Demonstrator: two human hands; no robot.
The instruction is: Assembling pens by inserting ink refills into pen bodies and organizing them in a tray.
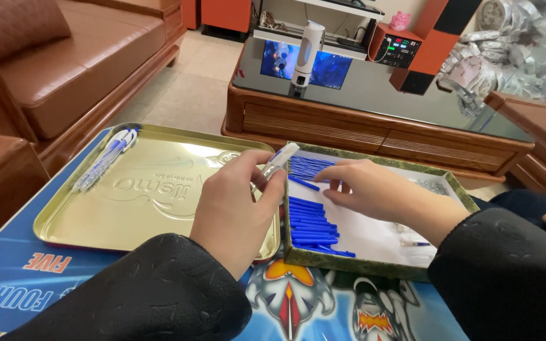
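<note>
- A translucent pen barrel (277,159) was pinched between the thumb and fingertips of the left hand (235,205), its white end tilted up and away over the seam between the tray and the box.
- The barrel was judged light, rigid and smooth, so slippery under a loose pinch; a hold near its middle, as seen, was judged steadier than one at the tip.
- The right hand (374,189) was laid palm down inside the shallow cardboard box (374,266), fingers loosely curled and touching the blue refills (311,221); whether one was actually pinched could not be told.
- The refills were judged thin, very light and slightly bendable, best lifted singly by the mid-length from the loose pile.
- A heap of small metal springs (434,186) was seen at the far right of the box, too small to describe further.
- A gold metal tray (159,215) was set just left of the box, with finished pens (105,159) gathered in its far left corner.
- A wooden coffee table (374,129) with a glass top stood beyond.
</note>
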